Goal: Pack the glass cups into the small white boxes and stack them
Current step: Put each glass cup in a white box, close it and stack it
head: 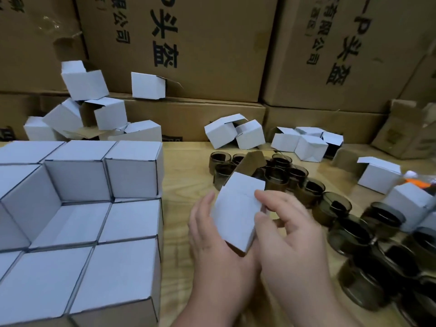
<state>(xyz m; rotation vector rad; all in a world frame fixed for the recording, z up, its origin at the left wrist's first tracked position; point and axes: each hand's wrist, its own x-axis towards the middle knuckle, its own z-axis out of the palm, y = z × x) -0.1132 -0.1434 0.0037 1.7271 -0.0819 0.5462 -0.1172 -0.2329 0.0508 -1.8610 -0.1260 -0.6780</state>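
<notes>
Hands grip one small white cardboard box [238,213]: left hand [212,237] cups its side, right hand [283,223] pinches the opposite edge, probably steadying it for closing; dark glass cups [342,208] wait beyond the right hand.

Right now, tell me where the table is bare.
Bare wood runs between the stacked white boxes and the held box. To the right, glass cups crowd the table; loose boxes line the back edge.

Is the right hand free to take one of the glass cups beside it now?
Probably not yet. The right hand and the left hand both hold the small white box. The glass cups stand close, unblocked.
</notes>
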